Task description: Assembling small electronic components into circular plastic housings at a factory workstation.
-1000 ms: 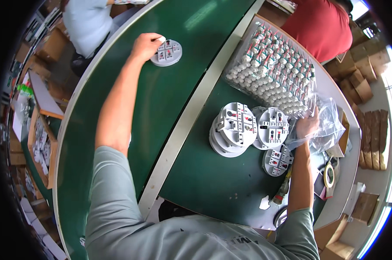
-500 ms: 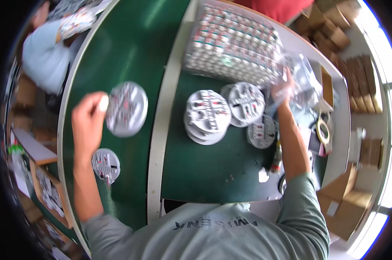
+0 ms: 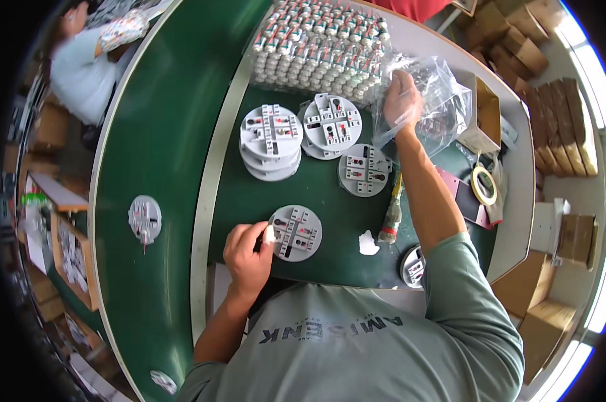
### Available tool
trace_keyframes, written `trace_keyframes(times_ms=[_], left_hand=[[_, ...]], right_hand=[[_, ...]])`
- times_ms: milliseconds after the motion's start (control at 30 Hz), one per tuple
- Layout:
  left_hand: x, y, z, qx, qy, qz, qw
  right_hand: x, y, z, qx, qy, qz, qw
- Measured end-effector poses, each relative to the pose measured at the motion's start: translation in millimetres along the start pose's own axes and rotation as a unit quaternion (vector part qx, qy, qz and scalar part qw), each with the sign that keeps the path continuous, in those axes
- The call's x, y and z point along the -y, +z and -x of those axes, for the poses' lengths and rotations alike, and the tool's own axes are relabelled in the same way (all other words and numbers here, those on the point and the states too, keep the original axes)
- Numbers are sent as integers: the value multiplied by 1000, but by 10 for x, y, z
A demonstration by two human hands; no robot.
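Note:
My left hand (image 3: 248,258) pinches the left edge of a round grey plastic plate (image 3: 301,244) by the near edge of the bench. This plate carries raised white slots and small red and black parts. A white covering wraps one fingertip of that hand. At the clear plastic bag (image 3: 443,94), my right hand (image 3: 403,104) has its fingers curled down, and the film partly covers it; what they grip is hidden. Ahead of my left hand stand a taller stack of similar plates (image 3: 271,134) and a second stack (image 3: 332,120). A separate plate (image 3: 364,171) lies to their right.
A block of packed small white parts (image 3: 320,53) sits at the back. On the right are a screwdriver (image 3: 391,214), a tape roll (image 3: 484,185) and an open cardboard box (image 3: 487,117). Another plate (image 3: 144,220) lies on the left green strip. Beyond it, a person (image 3: 82,80) sits.
My left hand has brought the plate from the left green strip rightward and nearer, onto the bench. My right hand stays at the bag, its fingers now curled. The whole view has shifted.

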State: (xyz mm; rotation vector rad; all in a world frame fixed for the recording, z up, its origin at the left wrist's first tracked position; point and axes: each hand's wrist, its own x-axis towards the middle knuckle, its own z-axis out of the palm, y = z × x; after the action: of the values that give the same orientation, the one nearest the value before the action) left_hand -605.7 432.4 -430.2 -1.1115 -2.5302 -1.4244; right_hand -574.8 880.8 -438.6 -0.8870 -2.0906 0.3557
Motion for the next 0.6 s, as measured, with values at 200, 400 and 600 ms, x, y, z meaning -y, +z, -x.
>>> trace_keyframes(times_ms=[200, 400, 600], left_hand=[[-96, 95, 103, -15, 21, -76, 997], [-74, 164, 39, 5, 61, -82, 995], [-124, 15, 20, 24, 119, -54, 991]], right_hand=[[36, -11, 30, 11, 44, -33, 998], [-938, 76, -287, -2, 31, -6, 1000], [242, -1110, 124, -20, 161, -165, 973]])
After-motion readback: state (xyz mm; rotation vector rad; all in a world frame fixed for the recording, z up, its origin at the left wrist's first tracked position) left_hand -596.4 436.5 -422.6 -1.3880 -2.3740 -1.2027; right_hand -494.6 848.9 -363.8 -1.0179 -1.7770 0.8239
